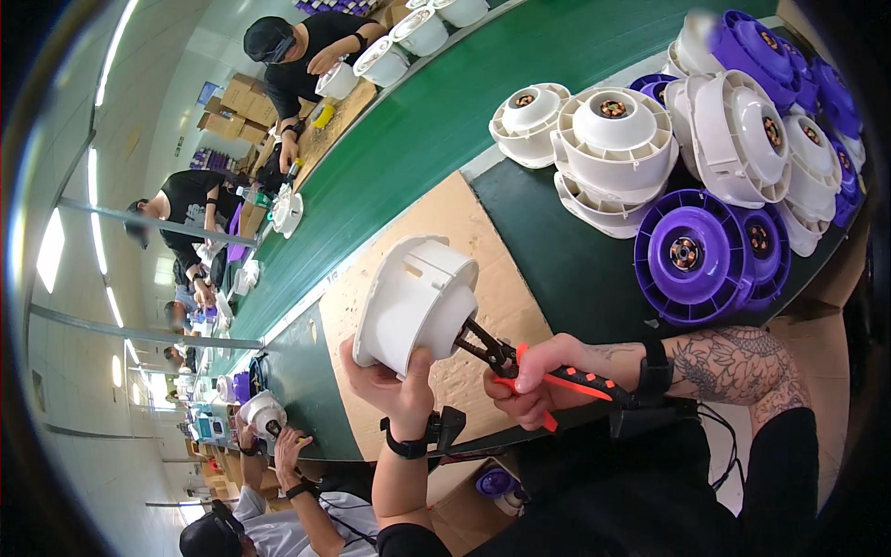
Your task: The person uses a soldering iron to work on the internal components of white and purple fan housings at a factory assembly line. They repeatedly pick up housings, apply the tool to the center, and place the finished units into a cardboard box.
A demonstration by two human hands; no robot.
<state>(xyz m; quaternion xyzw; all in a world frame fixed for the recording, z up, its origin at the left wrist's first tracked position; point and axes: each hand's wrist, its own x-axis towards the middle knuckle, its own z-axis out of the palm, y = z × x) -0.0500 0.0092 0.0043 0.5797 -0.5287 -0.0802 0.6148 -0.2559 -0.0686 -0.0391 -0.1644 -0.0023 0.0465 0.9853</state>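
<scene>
My left hand grips a white round plastic housing from below, tilting it on its side above the cardboard sheet. In my right hand is a pair of pliers with red and black handles, the fingers wrapped round them. The dark jaws of the pliers reach to the right side of the housing, where a white round part faces my right hand. Whether the jaws bite on something there is hidden by the housing.
A cardboard sheet covers part of the dark green bench. White housings and purple housings with copper-wound centres are piled at the right. Beyond runs a green conveyor. Co-workers handle similar parts at the left; an open box stands below the bench.
</scene>
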